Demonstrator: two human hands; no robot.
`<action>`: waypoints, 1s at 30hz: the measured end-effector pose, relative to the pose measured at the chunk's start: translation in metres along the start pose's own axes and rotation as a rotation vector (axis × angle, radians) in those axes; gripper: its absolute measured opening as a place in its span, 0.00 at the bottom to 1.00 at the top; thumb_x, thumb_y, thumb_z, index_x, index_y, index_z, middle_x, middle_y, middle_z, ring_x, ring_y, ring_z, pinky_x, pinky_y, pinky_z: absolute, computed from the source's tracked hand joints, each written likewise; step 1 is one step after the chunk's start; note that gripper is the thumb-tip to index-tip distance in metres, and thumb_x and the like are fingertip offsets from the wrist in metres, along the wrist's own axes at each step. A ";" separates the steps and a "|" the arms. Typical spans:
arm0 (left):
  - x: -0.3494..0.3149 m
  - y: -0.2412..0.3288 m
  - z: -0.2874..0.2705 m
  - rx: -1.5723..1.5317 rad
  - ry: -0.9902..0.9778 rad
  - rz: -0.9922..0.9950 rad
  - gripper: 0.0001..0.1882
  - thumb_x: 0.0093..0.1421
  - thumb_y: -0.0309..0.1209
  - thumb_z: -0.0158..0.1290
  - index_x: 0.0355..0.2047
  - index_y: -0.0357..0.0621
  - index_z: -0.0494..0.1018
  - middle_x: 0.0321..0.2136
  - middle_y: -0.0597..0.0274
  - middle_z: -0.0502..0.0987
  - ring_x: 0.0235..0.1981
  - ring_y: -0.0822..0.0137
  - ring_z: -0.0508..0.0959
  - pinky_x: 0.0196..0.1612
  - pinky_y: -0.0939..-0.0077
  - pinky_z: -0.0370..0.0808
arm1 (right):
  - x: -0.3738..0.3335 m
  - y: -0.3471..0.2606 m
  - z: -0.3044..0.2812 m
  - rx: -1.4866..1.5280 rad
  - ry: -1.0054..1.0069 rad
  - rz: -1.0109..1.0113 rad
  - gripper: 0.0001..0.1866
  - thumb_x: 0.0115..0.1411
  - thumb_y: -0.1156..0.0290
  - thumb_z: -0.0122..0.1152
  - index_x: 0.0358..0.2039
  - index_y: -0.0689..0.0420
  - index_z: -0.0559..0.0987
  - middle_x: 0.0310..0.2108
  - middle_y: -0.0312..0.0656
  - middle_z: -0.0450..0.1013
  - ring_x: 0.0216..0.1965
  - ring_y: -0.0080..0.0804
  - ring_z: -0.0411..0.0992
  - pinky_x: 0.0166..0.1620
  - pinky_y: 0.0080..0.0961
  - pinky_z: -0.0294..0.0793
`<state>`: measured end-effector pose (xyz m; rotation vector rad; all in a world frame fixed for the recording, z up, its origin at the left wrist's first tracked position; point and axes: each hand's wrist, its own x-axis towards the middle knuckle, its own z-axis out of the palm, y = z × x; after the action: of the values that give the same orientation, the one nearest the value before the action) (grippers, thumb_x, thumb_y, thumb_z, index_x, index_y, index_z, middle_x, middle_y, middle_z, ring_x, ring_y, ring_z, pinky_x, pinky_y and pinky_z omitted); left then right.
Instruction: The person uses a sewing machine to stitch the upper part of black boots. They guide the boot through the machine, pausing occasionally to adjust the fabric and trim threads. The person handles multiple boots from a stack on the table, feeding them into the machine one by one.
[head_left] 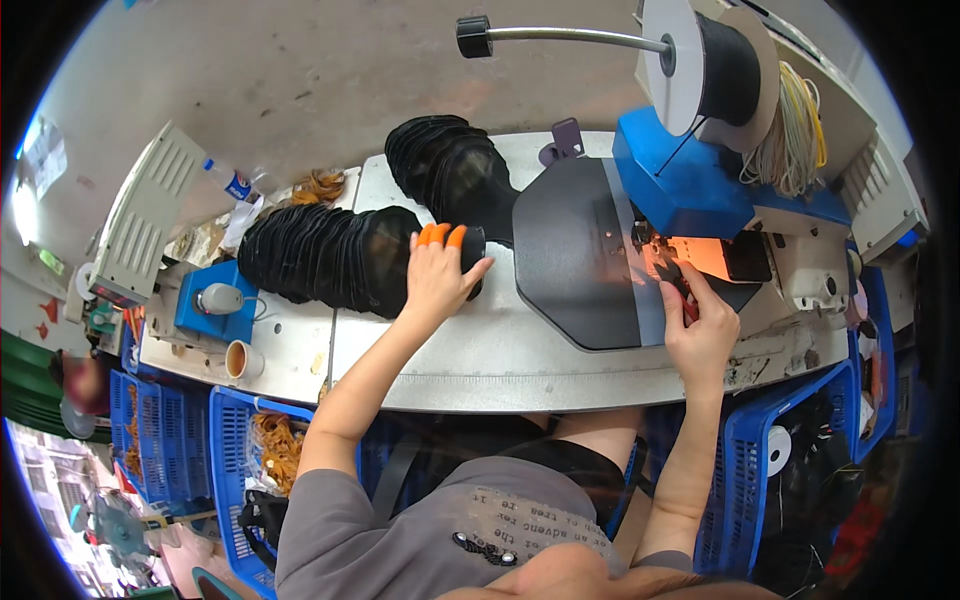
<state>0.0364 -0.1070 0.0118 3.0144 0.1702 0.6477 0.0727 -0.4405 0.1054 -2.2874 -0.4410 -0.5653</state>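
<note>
My left hand, with orange finger covers on several fingertips, rests on the right end of a long row of black fabric pieces. Its thumb stands apart, and the fingers reach over the edge of the row. My right hand is closed around small thread snips with dark blades and a red part at the grip. Their tips point at the lit needle area of the blue sewing machine. Under that hand lies a dark grey eight-sided plate with a lighter strip along its right part.
A second black stack lies behind the first. A large black thread spool stands above the machine. On the left are a blue device, a paper cup and a bottle. Blue crates flank my lap.
</note>
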 end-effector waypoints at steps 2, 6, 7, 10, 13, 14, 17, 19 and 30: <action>0.022 0.016 0.003 -0.066 0.063 0.120 0.31 0.57 0.48 0.56 0.52 0.37 0.71 0.51 0.44 0.71 0.56 0.47 0.68 0.62 0.45 0.59 | 0.000 0.001 0.001 -0.004 0.003 0.003 0.16 0.55 0.66 0.66 0.43 0.58 0.82 0.19 0.44 0.74 0.16 0.32 0.69 0.23 0.26 0.67; 0.066 0.041 0.052 0.087 -0.304 0.317 0.37 0.51 0.40 0.59 0.60 0.40 0.65 0.58 0.42 0.64 0.62 0.42 0.61 0.60 0.37 0.61 | -0.001 0.005 0.000 -0.044 0.017 -0.008 0.16 0.55 0.65 0.66 0.43 0.58 0.82 0.19 0.44 0.74 0.16 0.32 0.70 0.23 0.26 0.68; 0.068 0.046 0.071 0.137 -0.280 0.371 0.37 0.53 0.41 0.57 0.62 0.42 0.62 0.60 0.43 0.62 0.63 0.42 0.60 0.58 0.32 0.62 | -0.001 0.007 -0.001 -0.065 0.017 -0.006 0.16 0.55 0.65 0.66 0.43 0.58 0.82 0.18 0.44 0.73 0.16 0.32 0.70 0.23 0.26 0.68; 0.080 0.024 0.162 0.101 -0.270 0.332 0.34 0.58 0.42 0.53 0.64 0.46 0.61 0.61 0.45 0.60 0.64 0.44 0.59 0.56 0.29 0.64 | 0.003 -0.006 0.002 -0.016 0.007 -0.037 0.16 0.55 0.65 0.66 0.43 0.58 0.82 0.18 0.44 0.74 0.16 0.32 0.71 0.23 0.26 0.68; 0.087 0.005 0.215 0.038 -0.328 0.224 0.32 0.61 0.43 0.50 0.64 0.48 0.60 0.62 0.46 0.59 0.64 0.45 0.60 0.55 0.28 0.65 | 0.004 -0.004 0.007 0.013 0.005 -0.048 0.16 0.55 0.65 0.66 0.42 0.58 0.82 0.18 0.43 0.73 0.16 0.32 0.71 0.23 0.26 0.68; 0.093 0.029 0.206 0.090 -0.373 0.239 0.31 0.62 0.42 0.49 0.64 0.48 0.61 0.61 0.46 0.60 0.64 0.46 0.61 0.55 0.29 0.66 | 0.001 0.004 0.001 -0.020 0.014 -0.020 0.16 0.55 0.65 0.66 0.42 0.58 0.82 0.18 0.43 0.73 0.16 0.32 0.71 0.23 0.26 0.68; 0.100 0.038 0.141 -0.047 -0.470 0.211 0.27 0.61 0.41 0.50 0.60 0.45 0.65 0.55 0.44 0.65 0.60 0.45 0.67 0.54 0.35 0.69 | -0.003 0.013 -0.002 -0.043 0.029 0.001 0.16 0.55 0.65 0.66 0.42 0.58 0.82 0.18 0.43 0.73 0.16 0.33 0.71 0.23 0.26 0.68; 0.109 0.025 0.109 -0.288 -0.552 -0.004 0.24 0.60 0.39 0.51 0.55 0.43 0.68 0.51 0.43 0.68 0.55 0.44 0.72 0.53 0.43 0.72 | -0.001 0.006 0.000 -0.022 0.021 -0.014 0.16 0.55 0.65 0.66 0.42 0.58 0.82 0.18 0.44 0.73 0.16 0.34 0.72 0.24 0.27 0.68; 0.112 0.032 0.052 -0.409 -0.023 -0.194 0.16 0.60 0.41 0.53 0.42 0.47 0.79 0.30 0.45 0.80 0.34 0.45 0.80 0.37 0.58 0.76 | 0.000 0.001 0.001 0.018 0.025 -0.036 0.16 0.55 0.65 0.66 0.42 0.59 0.82 0.22 0.46 0.77 0.20 0.38 0.76 0.27 0.29 0.72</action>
<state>0.1628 -0.1273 0.0122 2.5731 0.2853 0.5510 0.0736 -0.4405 0.1046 -2.2569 -0.4738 -0.6048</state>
